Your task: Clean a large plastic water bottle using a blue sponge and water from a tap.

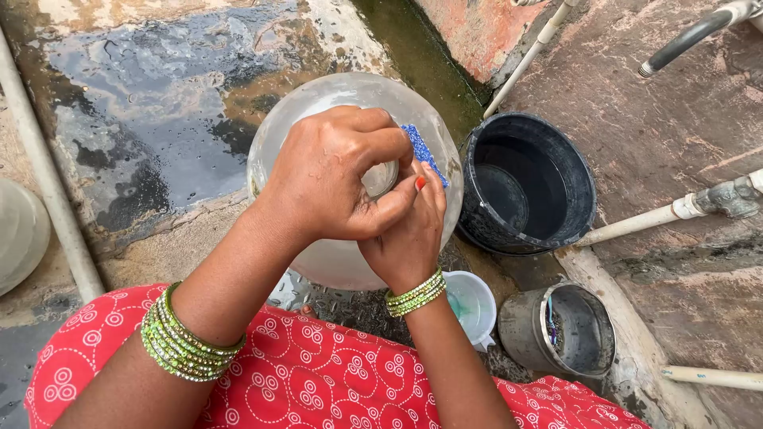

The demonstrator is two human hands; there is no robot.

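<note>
A round metal water pot (318, 99) stands on the wet ground in front of me. My left hand (334, 175) grips the rim of the pot's mouth from above. My right hand (409, 230) is closed on a blue scrub pad (421, 151), pressed against the pot's shoulder beside the mouth. Both wrists wear green bangles. My knees, in red patterned cloth (318, 381), are at the bottom of the view.
A black bucket (528, 183) stands right of the pot. Near my knees are a white mug (473, 306) and a small metal can (560, 330). White pipes (644, 222) run along the stone at right; a pale pipe (48, 175) and another vessel (20, 230) lie left.
</note>
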